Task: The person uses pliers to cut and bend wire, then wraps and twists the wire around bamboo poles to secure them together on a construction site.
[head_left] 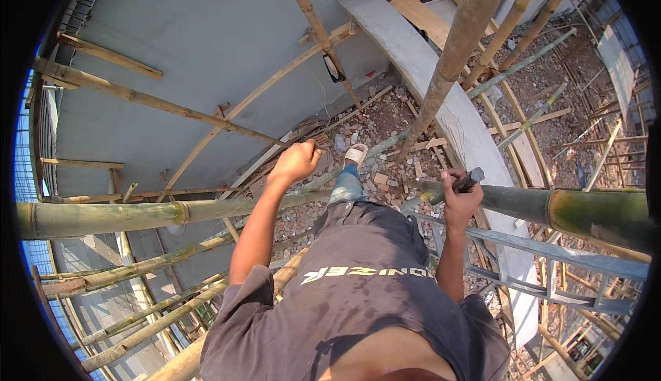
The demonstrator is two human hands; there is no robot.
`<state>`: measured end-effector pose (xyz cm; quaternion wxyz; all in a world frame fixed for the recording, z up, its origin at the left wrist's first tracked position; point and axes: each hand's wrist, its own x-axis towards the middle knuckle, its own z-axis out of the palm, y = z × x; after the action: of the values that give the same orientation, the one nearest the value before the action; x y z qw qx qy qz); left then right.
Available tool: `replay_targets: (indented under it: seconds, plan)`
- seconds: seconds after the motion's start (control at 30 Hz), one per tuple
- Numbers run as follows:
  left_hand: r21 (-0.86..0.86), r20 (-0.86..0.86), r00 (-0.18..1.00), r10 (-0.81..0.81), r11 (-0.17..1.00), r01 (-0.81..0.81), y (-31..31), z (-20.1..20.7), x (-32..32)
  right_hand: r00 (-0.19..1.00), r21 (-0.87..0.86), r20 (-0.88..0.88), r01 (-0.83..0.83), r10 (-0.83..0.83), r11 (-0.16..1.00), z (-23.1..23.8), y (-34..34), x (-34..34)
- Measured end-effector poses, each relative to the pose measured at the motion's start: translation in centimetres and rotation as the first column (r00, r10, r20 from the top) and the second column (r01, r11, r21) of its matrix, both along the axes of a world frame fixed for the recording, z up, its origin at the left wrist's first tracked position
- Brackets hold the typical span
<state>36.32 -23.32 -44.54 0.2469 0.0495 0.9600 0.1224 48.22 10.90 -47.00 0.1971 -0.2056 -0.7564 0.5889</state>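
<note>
My left hand (296,163) is raised in front of me, fingers curled closed. Whatever it may hold is too small or hidden to make out. Just beyond it, to the left, ends a slim bamboo pole (186,115) that slants across the grey wall. On the right, my right hand (460,202) is wrapped around a hammer (473,178); its dark, blocky head sticks out above the fingers. Beside that hand a thick green bamboo pole (571,210) runs off to the right. Another thick bamboo pole (103,219) lies level left of my body.
Far below, the ground is strewn with broken bricks and rubble (382,171). My sandalled foot (356,153) shows above it. A curved concrete beam (441,91), a leaning bamboo post (451,57) and a metal ladder-like frame (551,250) stand to the right. A grey wall (206,23) fills the upper left.
</note>
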Motion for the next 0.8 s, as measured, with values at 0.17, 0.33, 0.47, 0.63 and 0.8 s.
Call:
replay_targets:
  seconds: [0.17, 0.33, 0.47, 0.63, 0.8]
  plan:
    - [0.089, -0.343, 0.926, -0.155, 0.977, 0.196, 1.8, -1.9, -1.8, 0.997, -0.075, 0.051, 0.056, -0.052, 0.996, 0.6, 0.1, 1.6]
    - [0.173, -0.366, 0.903, -0.227, 0.937, 0.305, 3.2, -1.0, -2.6, 0.996, -0.043, 0.042, 0.083, -0.081, 0.996, 1.1, -0.4, 1.8]
    - [0.227, -0.334, 0.835, -0.437, 0.823, 0.521, 5.6, 1.1, -1.6, 0.995, -0.077, -0.011, 0.095, -0.096, 0.993, 1.7, -1.9, 0.3]
    - [0.284, -0.318, 0.727, -0.609, 0.671, 0.685, 8.9, 3.5, 0.4, 0.987, -0.041, 0.07, -0.14, 0.143, 0.989, 2.6, -4.2, -0.7]
    - [0.516, -0.361, 0.756, -0.546, 0.559, 0.65, 9.4, 5.0, 0.2, 0.963, 0.1, 0.06, -0.268, 0.263, 0.958, 1.3, -6.6, -0.7]
